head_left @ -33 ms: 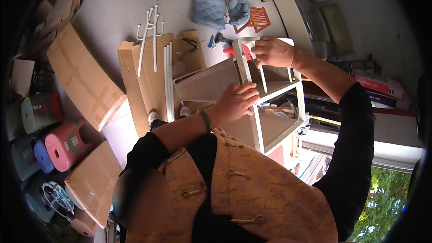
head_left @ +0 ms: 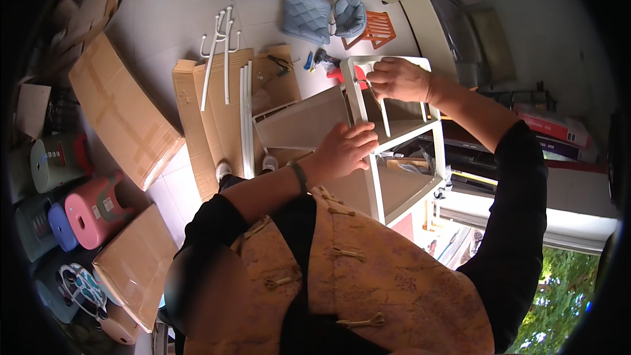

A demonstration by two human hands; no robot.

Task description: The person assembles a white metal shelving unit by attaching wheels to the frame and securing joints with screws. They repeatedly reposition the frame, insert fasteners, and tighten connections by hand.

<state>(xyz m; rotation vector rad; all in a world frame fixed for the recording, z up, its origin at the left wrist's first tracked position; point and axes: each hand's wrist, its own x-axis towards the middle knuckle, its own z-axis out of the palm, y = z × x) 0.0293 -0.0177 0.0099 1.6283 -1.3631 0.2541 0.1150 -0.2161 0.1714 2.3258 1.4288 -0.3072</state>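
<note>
A white-framed rack point(head_left: 374, 187) with brown-grey panels stands in front of me. My left hand point(head_left: 343, 150) is bent over its near-left post, fingers curled against the frame and steadying it. At the far top end, my right hand point(head_left: 397, 80) is closed in a pinch above the rack's opening. From its fingers sticks a thin, bent metal hex key point(head_left: 369, 91), whose short end reaches the inner side of the left post. The fingertips of my right hand partly hide the tool.
Flattened cardboard point(head_left: 207, 105) lies on the floor with white tubes point(head_left: 246, 118) and a hooked white pole point(head_left: 227, 52). Beyond are a power drill point(head_left: 325, 58), blue cushions point(head_left: 306, 16) and a small wooden chair point(head_left: 374, 27). Plastic stools point(head_left: 92, 213) and boxes stand at left.
My right hand has shifted very slightly toward me, with the hex key still in its fingers. My left hand and the rack stay in place.
</note>
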